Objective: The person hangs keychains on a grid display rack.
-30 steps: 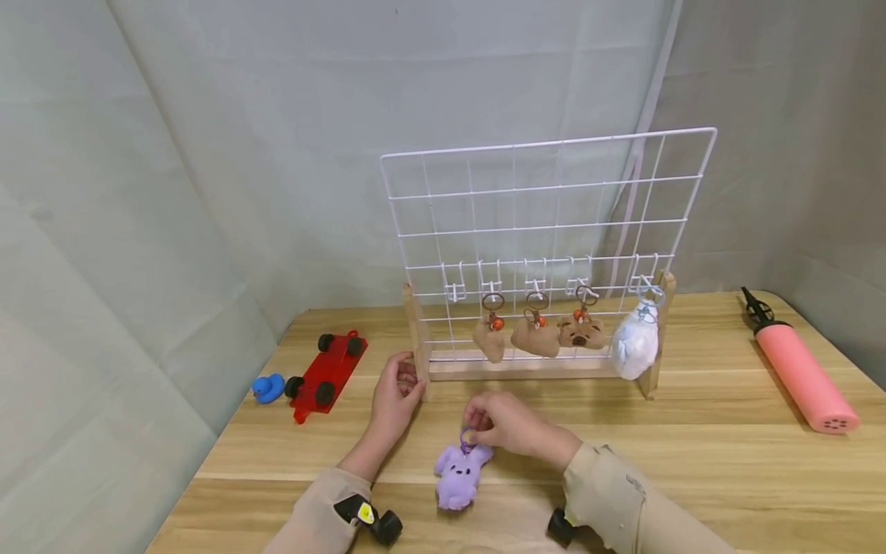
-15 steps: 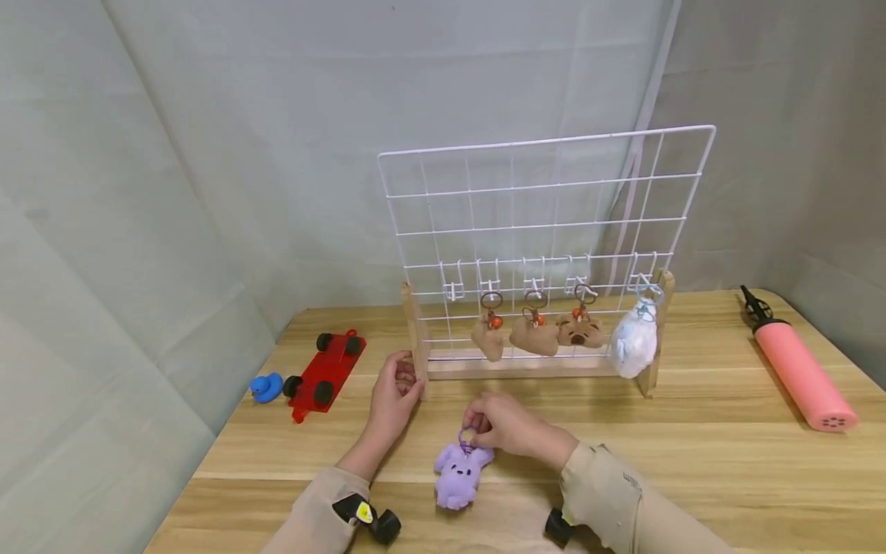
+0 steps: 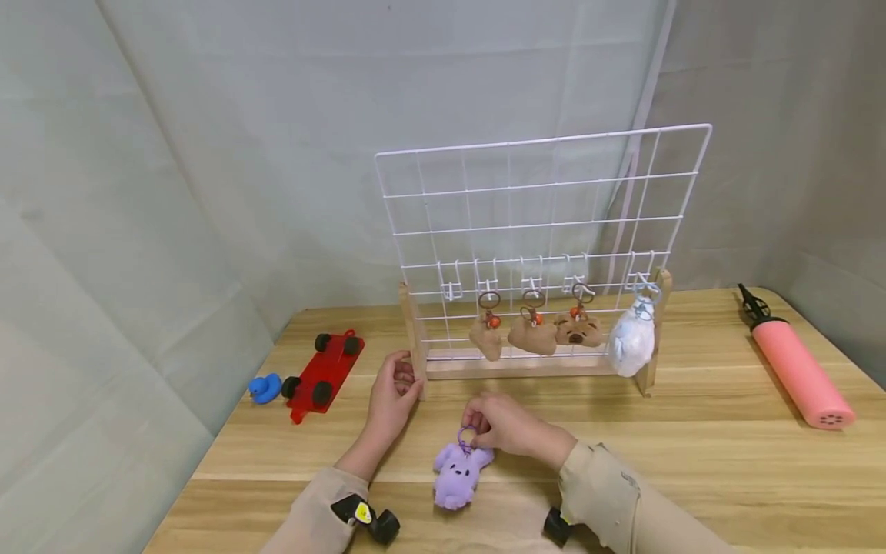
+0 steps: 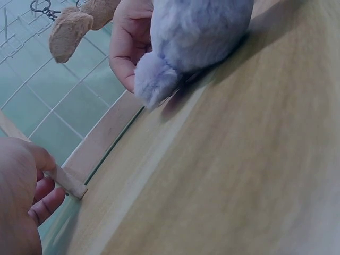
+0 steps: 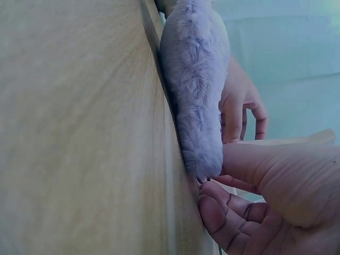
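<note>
A purple plush dog keychain lies on the wooden table in the head view, its face up. My right hand pinches the purple ring at its top. From the right wrist, the plush is seen edge-on against the tabletop, with the fingertips at its ring end. At the rack's left end, my left hand grips the wooden upright. The left wrist view shows that thumb and the curled fingers around the base of the wood.
A white wire grid rack stands behind the hands. From its hooks hang several brown plush keychains and a white plush keychain. Leftward lie a red toy car base and a blue duck; a pink hand pump lies far right.
Both hands and the purple keychain stay put. Only the head view shifts slightly.
</note>
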### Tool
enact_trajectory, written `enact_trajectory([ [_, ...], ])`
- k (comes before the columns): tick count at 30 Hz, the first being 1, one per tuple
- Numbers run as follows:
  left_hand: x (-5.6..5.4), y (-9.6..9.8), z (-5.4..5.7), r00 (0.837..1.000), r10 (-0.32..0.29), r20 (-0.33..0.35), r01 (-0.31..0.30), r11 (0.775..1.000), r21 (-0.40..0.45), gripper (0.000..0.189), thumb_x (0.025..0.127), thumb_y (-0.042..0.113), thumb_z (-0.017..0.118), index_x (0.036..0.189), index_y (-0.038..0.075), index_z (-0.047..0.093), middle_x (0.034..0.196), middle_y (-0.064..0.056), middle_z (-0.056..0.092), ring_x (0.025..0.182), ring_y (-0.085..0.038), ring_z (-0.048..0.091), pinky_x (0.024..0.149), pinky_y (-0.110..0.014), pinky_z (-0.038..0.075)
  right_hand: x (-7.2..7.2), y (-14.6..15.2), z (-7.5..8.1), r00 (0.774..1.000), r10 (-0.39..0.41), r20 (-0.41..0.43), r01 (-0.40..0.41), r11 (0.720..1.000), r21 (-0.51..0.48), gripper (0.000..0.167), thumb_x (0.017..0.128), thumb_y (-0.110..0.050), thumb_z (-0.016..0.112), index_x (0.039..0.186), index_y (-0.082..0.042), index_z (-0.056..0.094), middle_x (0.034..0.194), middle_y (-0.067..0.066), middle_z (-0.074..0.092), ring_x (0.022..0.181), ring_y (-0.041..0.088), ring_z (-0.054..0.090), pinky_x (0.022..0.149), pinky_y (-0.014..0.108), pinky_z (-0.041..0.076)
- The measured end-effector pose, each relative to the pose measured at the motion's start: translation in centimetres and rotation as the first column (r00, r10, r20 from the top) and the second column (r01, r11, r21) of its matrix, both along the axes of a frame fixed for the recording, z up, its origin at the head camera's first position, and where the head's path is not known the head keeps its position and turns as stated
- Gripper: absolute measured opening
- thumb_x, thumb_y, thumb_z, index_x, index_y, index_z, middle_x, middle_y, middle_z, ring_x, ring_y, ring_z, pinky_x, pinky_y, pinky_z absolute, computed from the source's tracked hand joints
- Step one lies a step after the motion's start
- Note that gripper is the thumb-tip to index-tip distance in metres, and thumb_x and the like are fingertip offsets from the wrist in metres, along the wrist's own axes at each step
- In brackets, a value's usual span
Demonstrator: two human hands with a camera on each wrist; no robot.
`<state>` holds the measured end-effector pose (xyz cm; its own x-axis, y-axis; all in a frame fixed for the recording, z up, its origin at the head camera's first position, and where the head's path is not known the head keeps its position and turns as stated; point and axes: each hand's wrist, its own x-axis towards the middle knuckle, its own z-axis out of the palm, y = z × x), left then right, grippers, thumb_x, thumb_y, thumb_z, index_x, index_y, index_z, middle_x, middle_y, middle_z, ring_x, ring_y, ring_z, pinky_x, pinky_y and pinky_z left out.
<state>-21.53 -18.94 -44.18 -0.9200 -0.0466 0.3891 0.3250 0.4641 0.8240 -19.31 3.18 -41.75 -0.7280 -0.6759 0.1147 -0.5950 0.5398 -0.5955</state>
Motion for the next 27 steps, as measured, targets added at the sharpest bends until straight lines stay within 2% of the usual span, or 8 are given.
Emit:
enact_trajectory([
  [13,-0.03,-0.09,-0.13,1.000,-0.003,-0.006,0.003,1.000,-0.015,0.046,0.082,-0.009,0.066,0.124,-0.003,0.047,0.102,-0.021,0.060,0.087,-0.026,0.058,0.067,-0.017,0.049,-0.13,0.02,-0.09,1.000,0.008,0.000,-0.008,1.000,0.006,0.023,0.072,-0.002,0.076,0.089,-0.009,0.061,0.079,0.001,0.062,0.071,0.005,0.054,0.068,0.017,0.045],
  [20,-0.01,-0.06,-0.19,1.000,-0.004,-0.018,0.003,0.999,-0.032,0.046,0.082,-0.009,0.066,0.124,-0.003,0.047,0.101,-0.021,0.060,0.086,-0.026,0.058,0.067,-0.017,0.050,-0.03,0.06,-0.17,1.000,0.012,0.027,-0.011,1.000,-0.007,0.024,0.072,-0.002,0.076,0.088,-0.010,0.061,0.076,-0.002,0.061,0.069,0.002,0.051,0.065,0.017,0.043],
  [27,0.01,-0.03,-0.08,1.000,-0.003,-0.014,0.003,1.000,-0.007,0.047,0.082,-0.009,0.066,0.124,-0.003,0.047,0.101,-0.022,0.060,0.087,-0.027,0.059,0.067,-0.016,0.050,0.02,0.04,-0.02,0.998,0.011,0.062,-0.009,1.000,-0.026,0.023,0.074,-0.002,0.076,0.089,-0.011,0.061,0.075,-0.002,0.061,0.068,0.001,0.050,0.064,0.017,0.044],
])
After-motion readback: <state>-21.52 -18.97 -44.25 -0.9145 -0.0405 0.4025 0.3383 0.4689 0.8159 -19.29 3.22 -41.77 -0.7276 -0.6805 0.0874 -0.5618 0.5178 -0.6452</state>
